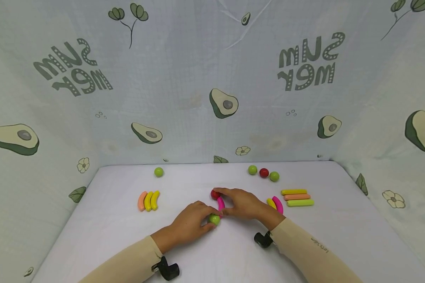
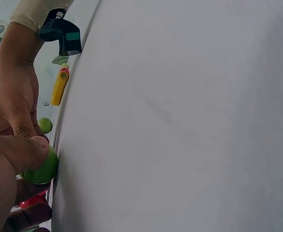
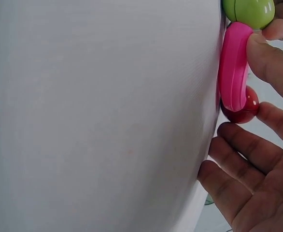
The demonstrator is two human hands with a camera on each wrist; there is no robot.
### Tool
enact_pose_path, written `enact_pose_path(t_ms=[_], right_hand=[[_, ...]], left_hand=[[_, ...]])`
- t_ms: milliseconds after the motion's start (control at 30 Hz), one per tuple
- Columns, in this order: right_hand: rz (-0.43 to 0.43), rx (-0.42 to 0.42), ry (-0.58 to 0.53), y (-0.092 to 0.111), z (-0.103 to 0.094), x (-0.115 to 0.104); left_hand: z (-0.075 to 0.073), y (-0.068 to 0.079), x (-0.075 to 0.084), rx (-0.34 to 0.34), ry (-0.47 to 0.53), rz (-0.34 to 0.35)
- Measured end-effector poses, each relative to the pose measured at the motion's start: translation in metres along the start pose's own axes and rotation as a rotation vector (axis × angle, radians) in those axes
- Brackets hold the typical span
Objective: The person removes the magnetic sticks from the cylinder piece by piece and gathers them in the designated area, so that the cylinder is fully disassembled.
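My left hand (image 1: pixel 189 222) grips a glossy green ball (image 1: pixel 215 219) between thumb and fingers at the middle of the white table. The left wrist view shows the thumb (image 2: pixel 33 151) pressed over the ball. A pink curved, banana-shaped piece (image 3: pixel 234 67) lies with one end against that ball and the other beside a red ball (image 1: pixel 215 194). My right hand (image 1: pixel 246 204) spreads over these, its thumb (image 3: pixel 272 63) touching the pink piece near the green ball. Its index finger reaches the red ball, while the other fingers (image 3: pixel 228 183) extend loosely against the table.
An orange and two yellow curved pieces (image 1: pixel 148 201) lie together at left, with a green ball (image 1: pixel 158 172) behind. Two green balls and a red ball (image 1: pixel 263 173) sit at back right. Straight sticks (image 1: pixel 297 197) lie at right, beside another yellow and pink curved pair (image 1: pixel 278 204).
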State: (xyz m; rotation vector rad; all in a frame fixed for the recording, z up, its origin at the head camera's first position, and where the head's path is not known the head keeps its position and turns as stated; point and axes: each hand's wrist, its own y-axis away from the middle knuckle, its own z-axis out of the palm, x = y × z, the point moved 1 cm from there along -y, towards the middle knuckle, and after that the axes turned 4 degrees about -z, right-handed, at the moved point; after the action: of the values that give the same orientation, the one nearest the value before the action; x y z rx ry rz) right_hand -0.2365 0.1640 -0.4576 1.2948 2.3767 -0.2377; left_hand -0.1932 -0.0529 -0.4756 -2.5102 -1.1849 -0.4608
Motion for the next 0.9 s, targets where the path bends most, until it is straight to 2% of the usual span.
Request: enact_pose_path(t_ms=[467,667,767,900], right_hand=[[0.009,-0.004,0.006,0.000,0.000,-0.002],[0.015,0.002,0.008,0.000,0.000,-0.003],[0.034,0.004,0.008,0.000,0.001,-0.003],[0.041,0.006,0.014,-0.001,0.002,-0.003]], left_hand=[[0.001,0.002,-0.001,-0.002,0.040,0.017],[0.000,0.007,-0.002,-0.037,0.048,0.047],[-0.001,0.010,-0.004,-0.040,0.046,0.028],[-0.006,0.014,-0.010,-0.009,0.043,-0.032]])
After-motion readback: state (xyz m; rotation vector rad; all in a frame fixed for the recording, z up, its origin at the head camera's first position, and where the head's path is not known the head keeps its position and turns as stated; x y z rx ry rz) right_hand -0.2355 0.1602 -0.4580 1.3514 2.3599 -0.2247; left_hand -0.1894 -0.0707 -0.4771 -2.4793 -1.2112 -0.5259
